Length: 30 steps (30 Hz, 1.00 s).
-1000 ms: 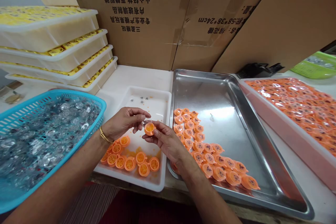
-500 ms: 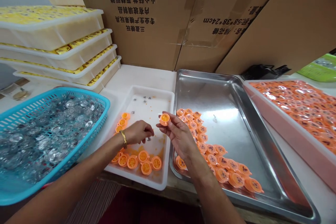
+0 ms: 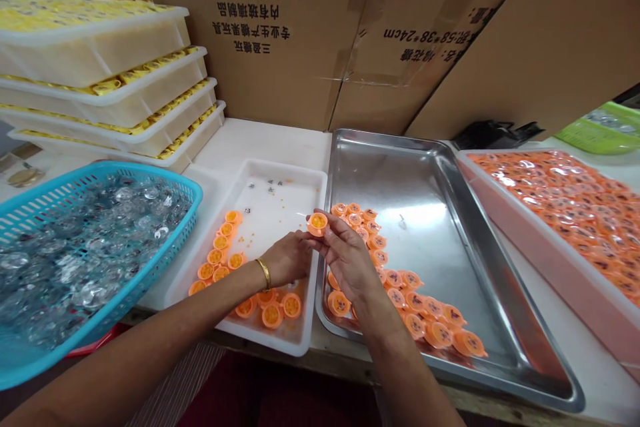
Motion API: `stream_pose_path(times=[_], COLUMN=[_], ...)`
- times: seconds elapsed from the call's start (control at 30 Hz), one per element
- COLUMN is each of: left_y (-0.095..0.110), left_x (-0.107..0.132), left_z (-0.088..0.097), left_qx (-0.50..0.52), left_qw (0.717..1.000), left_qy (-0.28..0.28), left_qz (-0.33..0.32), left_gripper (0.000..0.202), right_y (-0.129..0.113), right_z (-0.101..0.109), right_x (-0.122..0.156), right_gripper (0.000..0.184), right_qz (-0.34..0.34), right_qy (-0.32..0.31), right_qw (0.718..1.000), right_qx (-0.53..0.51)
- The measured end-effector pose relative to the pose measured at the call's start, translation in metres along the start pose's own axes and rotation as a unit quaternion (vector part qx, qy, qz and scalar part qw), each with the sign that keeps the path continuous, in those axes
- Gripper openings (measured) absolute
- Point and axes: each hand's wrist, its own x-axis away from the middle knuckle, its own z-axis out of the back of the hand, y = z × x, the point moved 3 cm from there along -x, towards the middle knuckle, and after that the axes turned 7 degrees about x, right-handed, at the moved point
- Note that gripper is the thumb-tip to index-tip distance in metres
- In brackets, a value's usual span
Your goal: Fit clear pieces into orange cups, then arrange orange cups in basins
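My right hand [image 3: 345,257] holds a small round orange cup [image 3: 317,221] with yellow-orange bits inside, its open top facing up, above the right edge of the white tray. My left hand [image 3: 290,257], with a gold bracelet at the wrist, has its fingers drawn together against the cup's left underside; anything in them is hidden. Below, the white tray [image 3: 280,172] holds several filled orange cups [image 3: 272,315], some loose bits and a few small dark-and-clear pieces [image 3: 271,189]. Orange cups with printed faces on top [image 3: 414,325] lie in the metal tray [image 3: 380,147] on the right.
A blue basket [image 3: 193,197] of clear plastic pieces stands at left, before stacked white trays [image 3: 135,103] of yellow packets. Cardboard boxes [image 3: 280,87] line the back. At far right are a tray [image 3: 475,180] full of orange cups and a green basket [image 3: 590,140].
My left hand has moved right and up from over the white tray to the cup in my right hand. The right hand still holds that cup, nearly in place. The view has shifted slightly.
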Motion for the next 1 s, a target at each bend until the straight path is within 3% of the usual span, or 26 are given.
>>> stream_pose_path(times=[0.17, 0.43, 0.53, 0.63, 0.73, 0.87, 0.93, 1.0], left_y=[-0.009, -0.013, -0.022, -0.025, -0.012, 0.026, 0.043, 0.054], left_x=[0.007, 0.000, -0.003, -0.004, -0.001, 0.003, 0.002, 0.000], left_z=[-0.009, -0.010, -0.003, 0.017, 0.048, 0.075, 0.079, 0.078], left_qx=[-0.107, -0.123, -0.112, -0.082, -0.031, 0.104, 0.082, -0.005], left_qw=[0.993, 0.991, 0.990, 0.990, 0.989, 0.986, 0.989, 0.993], left_qy=[-0.036, -0.003, 0.030, 0.062, 0.086, 0.103, 0.106, 0.108], left_qz=[0.040, 0.054, 0.076, 0.097, 0.118, 0.086, 0.058, 0.035], left_gripper=[0.017, 0.023, 0.023, 0.016, 0.010, 0.004, 0.005, 0.009], right_y=[0.004, 0.010, 0.011, 0.012, 0.013, 0.016, 0.018, 0.019], right_z=[0.000, -0.004, -0.003, 0.000, 0.002, -0.004, -0.009, -0.014], right_x=[0.000, 0.002, 0.005, 0.006, 0.006, 0.005, 0.005, 0.005], right_gripper=[0.035, 0.031, 0.031, 0.033, 0.035, 0.034, 0.031, 0.029], right_qz=[-0.012, -0.011, -0.014, -0.015, -0.015, -0.017, -0.011, -0.007], right_qy=[-0.001, -0.007, -0.004, -0.003, 0.001, -0.007, -0.020, -0.031], right_qw=[1.000, 1.000, 1.000, 1.000, 1.000, 0.999, 0.998, 0.998], right_qx=[-0.003, 0.002, 0.008, 0.013, 0.026, 0.046, 0.057, 0.059])
